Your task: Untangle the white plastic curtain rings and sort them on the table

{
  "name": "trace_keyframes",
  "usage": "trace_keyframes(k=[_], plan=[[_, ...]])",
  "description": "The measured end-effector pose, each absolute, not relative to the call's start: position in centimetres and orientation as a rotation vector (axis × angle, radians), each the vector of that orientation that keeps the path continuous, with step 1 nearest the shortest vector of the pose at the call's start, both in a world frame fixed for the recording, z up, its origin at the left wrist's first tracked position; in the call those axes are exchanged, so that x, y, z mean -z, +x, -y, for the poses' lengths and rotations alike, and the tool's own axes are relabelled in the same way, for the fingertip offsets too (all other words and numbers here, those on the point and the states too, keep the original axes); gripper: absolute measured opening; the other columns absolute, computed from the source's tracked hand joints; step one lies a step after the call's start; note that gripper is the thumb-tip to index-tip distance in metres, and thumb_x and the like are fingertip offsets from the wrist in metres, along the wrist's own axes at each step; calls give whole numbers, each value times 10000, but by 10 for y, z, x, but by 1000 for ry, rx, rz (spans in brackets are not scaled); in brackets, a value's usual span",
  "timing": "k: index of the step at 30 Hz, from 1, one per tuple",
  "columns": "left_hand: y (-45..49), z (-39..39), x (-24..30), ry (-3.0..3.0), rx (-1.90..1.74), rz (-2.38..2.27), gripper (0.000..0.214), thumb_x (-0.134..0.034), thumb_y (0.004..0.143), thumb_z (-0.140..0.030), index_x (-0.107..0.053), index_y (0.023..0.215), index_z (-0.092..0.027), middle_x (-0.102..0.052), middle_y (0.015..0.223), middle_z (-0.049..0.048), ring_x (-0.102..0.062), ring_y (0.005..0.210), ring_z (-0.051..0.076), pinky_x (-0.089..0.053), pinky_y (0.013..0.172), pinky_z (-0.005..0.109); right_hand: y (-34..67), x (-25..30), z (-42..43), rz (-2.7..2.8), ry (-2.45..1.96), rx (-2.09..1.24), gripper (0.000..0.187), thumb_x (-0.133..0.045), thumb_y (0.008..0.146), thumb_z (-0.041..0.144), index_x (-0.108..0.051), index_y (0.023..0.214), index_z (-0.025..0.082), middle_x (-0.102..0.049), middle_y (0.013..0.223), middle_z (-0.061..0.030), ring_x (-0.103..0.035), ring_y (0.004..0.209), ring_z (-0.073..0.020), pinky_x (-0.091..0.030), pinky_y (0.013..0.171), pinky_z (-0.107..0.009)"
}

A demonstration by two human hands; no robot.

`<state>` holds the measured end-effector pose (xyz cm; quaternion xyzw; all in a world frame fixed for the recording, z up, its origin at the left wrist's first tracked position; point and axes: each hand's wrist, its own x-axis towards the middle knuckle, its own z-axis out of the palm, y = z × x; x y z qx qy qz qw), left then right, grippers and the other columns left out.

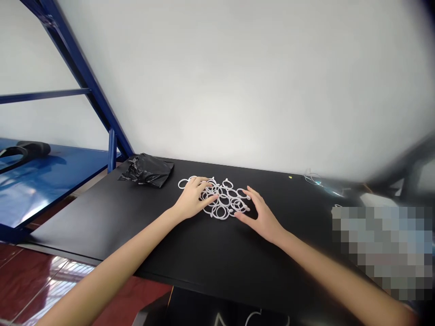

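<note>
A heap of several white plastic rings [224,199] lies on a black table [136,226], near its far edge. My left hand [193,199] rests flat on the left side of the heap, fingers spread over the rings. At the heap's right side my right hand [260,215] touches the nearest rings with fingers stretched out and slightly curved. Neither hand grips anything that I can see.
A crumpled black plastic bag [147,170] sits at the table's far left corner. Some clear plastic [317,179] lies at the far right. A blue metal frame [84,77] and a blue shelf [41,181] stand to the left, above a red tiled floor.
</note>
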<state>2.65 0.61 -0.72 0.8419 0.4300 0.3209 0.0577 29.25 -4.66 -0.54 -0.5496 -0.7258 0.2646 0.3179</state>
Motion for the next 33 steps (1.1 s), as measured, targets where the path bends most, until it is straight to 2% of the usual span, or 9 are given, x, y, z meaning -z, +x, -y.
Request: trace_keyframes(k=[2, 5, 10, 15, 20, 27, 30, 33], plan=[[19, -7, 10, 2551, -871, -1373, 501, -528, 901, -568, -572, 1249, -209, -538, 1342, 134, -462, 1264, 310, -384, 1055, 510, 289, 4, 40, 2074, -1474, -622, 841, -668, 761, 626, -357, 1465, 286, -208, 1613, -126, -224, 1467, -370, -302, 1133, -597], [8, -14, 15, 2527, -702, -1480, 680, -516, 859, -662, -480, 1377, -224, -456, 1452, 156, -378, 1359, 365, -337, 1078, 587, 282, 0, 24, 2285, -1453, -552, 992, -636, 732, 709, -228, 1534, 293, -113, 1639, -110, -102, 1492, -391, -234, 1146, -631], [4, -24, 21, 2514, -595, -1455, 813, -511, 823, -719, -402, 1446, -210, -358, 1537, 158, -279, 1431, 386, -310, 1115, 586, 266, -2, 4, 2515, -1351, -530, 1046, -579, 708, 786, -211, 1547, 281, -104, 1642, -79, -118, 1497, -358, -218, 1172, -567], [12, -25, 20, 2557, -596, -1268, 778, -521, 841, -687, -401, 1448, -215, -368, 1535, 146, -270, 1444, 361, -303, 1143, 560, 258, 4, 1, 2532, -1259, -422, 944, -564, 767, 738, -295, 1526, 243, -217, 1615, -118, -197, 1484, -334, -248, 1163, -537], [28, -26, 19, 2553, -611, -1156, 803, -527, 851, -667, -346, 1481, -203, -337, 1549, 158, -262, 1446, 374, -314, 1136, 575, 268, 9, 3, 2493, -1218, -379, 769, -593, 828, 614, -389, 1481, 261, -332, 1573, -118, -290, 1449, -340, -313, 1130, -535], [67, -17, 18, 2518, -624, -968, 719, -532, 882, -607, -386, 1452, -194, -346, 1542, 156, -248, 1451, 362, -308, 1148, 565, 305, 6, 23, 2384, -1315, -446, 537, -564, 891, 494, -520, 1369, 255, -469, 1482, -110, -388, 1393, -325, -354, 1112, -530], [87, -11, 16, 2462, -698, -911, 663, -541, 898, -561, -393, 1438, -206, -392, 1505, 156, -325, 1418, 333, -338, 1142, 525, 318, 6, 29, 2324, -1348, -478, 471, -581, 884, 442, -555, 1305, 233, -543, 1400, -115, -447, 1330, -318, -378, 1088, -524], [101, -8, 16, 2404, -769, -893, 562, -575, 890, -522, -479, 1357, -224, -450, 1441, 149, -440, 1335, 309, -394, 1102, 486, 322, 7, 31, 2271, -1322, -470, 472, -669, 799, 342, -564, 1244, 226, -601, 1297, -112, -504, 1227, -328, -420, 1029, -521]])
